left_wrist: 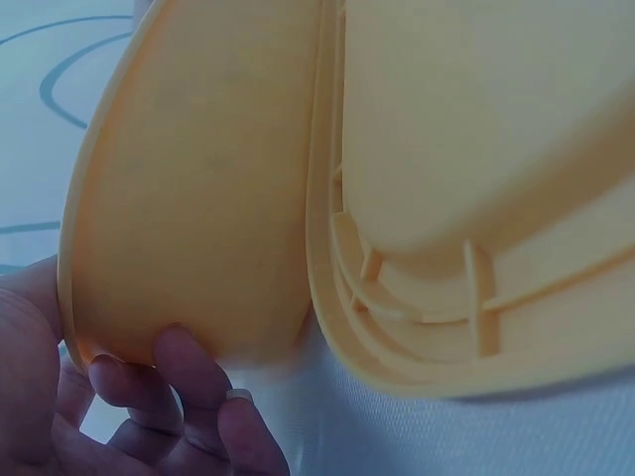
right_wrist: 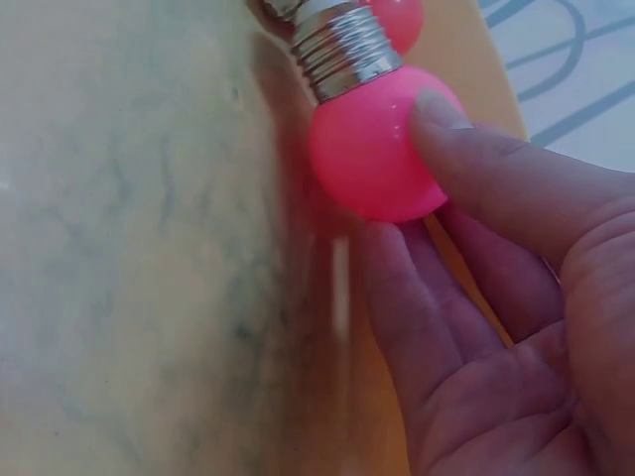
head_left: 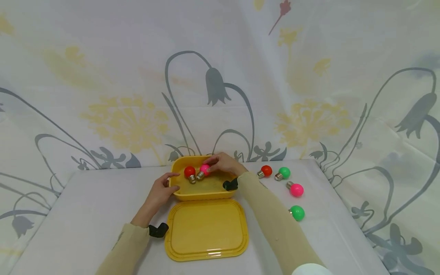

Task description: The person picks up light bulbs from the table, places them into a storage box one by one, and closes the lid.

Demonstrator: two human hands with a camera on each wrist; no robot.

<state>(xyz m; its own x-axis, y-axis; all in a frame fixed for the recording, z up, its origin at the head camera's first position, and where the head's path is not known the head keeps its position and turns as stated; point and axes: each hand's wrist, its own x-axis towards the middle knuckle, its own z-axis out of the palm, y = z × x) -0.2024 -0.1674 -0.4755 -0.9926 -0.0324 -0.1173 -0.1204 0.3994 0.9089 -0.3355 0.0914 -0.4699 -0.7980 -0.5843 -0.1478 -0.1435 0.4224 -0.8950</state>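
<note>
Yellow box [head_left: 206,197]: status?

Left hand [head_left: 161,191] is gripping its left end. Right hand [head_left: 223,163] is pinching pink bulb [right_wrist: 372,149] inside it, thumb and fingers clamped; red bulb [head_left: 189,172] is lying inside too.

Step?

Probably placing; next move's likely calling for gentle release.

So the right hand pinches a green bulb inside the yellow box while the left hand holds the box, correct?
Wrong colour: the right hand pinches a pink bulb, not green, inside the yellow box, as the right wrist view shows. The left hand does hold the box.
</note>
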